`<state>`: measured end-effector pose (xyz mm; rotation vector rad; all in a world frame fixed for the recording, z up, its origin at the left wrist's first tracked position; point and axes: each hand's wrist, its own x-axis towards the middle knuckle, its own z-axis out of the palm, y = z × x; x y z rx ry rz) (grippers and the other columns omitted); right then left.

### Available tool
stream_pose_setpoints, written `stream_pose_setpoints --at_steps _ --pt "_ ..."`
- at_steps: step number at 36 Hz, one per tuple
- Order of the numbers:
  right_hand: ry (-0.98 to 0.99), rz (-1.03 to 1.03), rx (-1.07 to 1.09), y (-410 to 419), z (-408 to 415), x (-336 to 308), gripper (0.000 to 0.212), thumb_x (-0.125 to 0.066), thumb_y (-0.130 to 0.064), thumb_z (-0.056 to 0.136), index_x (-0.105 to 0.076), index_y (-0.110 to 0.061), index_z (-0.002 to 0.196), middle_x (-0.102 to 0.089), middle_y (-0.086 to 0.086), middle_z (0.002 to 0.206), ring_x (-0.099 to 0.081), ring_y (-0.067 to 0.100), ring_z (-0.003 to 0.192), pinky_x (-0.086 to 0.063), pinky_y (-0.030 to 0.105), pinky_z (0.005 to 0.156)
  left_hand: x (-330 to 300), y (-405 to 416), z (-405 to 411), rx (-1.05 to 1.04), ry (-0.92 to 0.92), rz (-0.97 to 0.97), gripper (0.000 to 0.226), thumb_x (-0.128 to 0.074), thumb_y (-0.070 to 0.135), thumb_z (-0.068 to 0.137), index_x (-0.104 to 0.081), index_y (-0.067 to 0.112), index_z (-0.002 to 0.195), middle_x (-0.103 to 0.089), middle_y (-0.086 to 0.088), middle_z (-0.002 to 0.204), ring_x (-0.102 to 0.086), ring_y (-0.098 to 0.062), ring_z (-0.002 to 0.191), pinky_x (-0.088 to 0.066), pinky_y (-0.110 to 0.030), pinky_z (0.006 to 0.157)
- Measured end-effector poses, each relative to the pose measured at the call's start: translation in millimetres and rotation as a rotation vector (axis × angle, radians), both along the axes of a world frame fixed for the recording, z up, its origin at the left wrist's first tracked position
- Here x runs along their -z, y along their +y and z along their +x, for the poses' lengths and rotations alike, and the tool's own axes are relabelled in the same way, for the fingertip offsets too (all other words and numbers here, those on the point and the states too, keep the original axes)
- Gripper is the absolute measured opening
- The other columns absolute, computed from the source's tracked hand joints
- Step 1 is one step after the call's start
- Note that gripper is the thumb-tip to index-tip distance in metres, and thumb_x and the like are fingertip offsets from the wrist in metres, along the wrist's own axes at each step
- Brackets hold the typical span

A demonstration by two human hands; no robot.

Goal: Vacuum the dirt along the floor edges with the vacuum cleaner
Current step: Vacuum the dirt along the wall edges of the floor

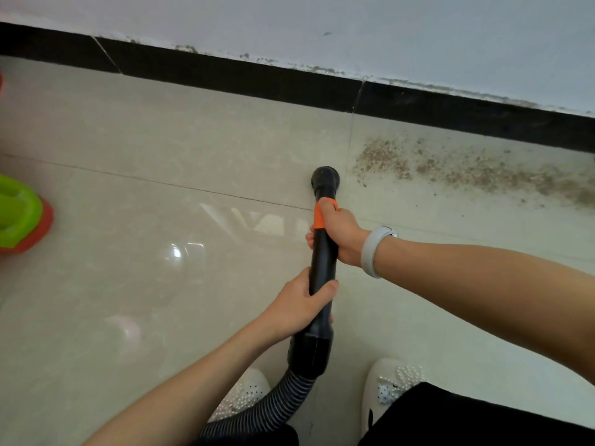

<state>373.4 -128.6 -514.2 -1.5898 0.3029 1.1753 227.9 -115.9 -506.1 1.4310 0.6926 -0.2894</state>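
A black vacuum wand [322, 265] with an orange collar points down at the beige tiled floor, its round nozzle [325, 179] touching the tile. My right hand [338, 233], with a grey wristband, grips the wand at the orange collar. Lower down, my left hand [299, 304] grips the wand just above the ribbed hose [257, 410]. A band of brown dirt [467, 170] lies along the black skirting [450, 111], to the right of the nozzle and a short gap from it.
A white wall [354, 30] rises above the skirting. A green and red plastic object [22, 220] sits at the left edge. My two white beaded shoes [386, 387] stand at the bottom, beside the hose. Floor left of the nozzle looks free of dirt.
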Motion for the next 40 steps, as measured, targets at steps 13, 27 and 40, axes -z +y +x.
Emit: stream_pose_setpoints --at_steps 13,27,40 --pt "-0.038 -0.078 0.196 -60 22 4 0.027 -0.045 -0.036 0.099 -0.043 -0.009 0.099 -0.052 0.012 0.075 -0.056 0.020 0.047 -0.049 0.028 0.045 3 -29 27 0.208 -0.007 -0.066 0.013 -0.053 0.024 0.097 -0.045 0.015 0.101 -0.064 -0.004 0.073 -0.069 -0.020 0.063 -0.056 -0.030 0.062" --pt "-0.030 -0.053 0.131 9 55 -8 0.028 -0.042 -0.032 0.100 -0.046 -0.006 0.092 -0.052 0.011 0.071 -0.056 0.022 0.051 -0.051 0.032 0.051 3 23 60 0.105 -0.015 0.015 0.011 -0.050 0.023 0.098 -0.046 0.014 0.101 -0.065 -0.014 0.073 -0.068 -0.021 0.060 -0.056 -0.036 0.066" --pt "-0.023 -0.059 0.318 -56 69 -1 0.035 -0.042 -0.034 0.101 -0.044 -0.004 0.120 -0.054 0.011 0.077 -0.059 0.023 0.055 -0.053 0.034 0.052 7 -13 77 0.303 0.030 0.080 0.026 -0.051 0.031 0.096 -0.045 0.013 0.114 -0.069 -0.011 0.074 -0.070 -0.025 0.066 -0.058 -0.043 0.075"
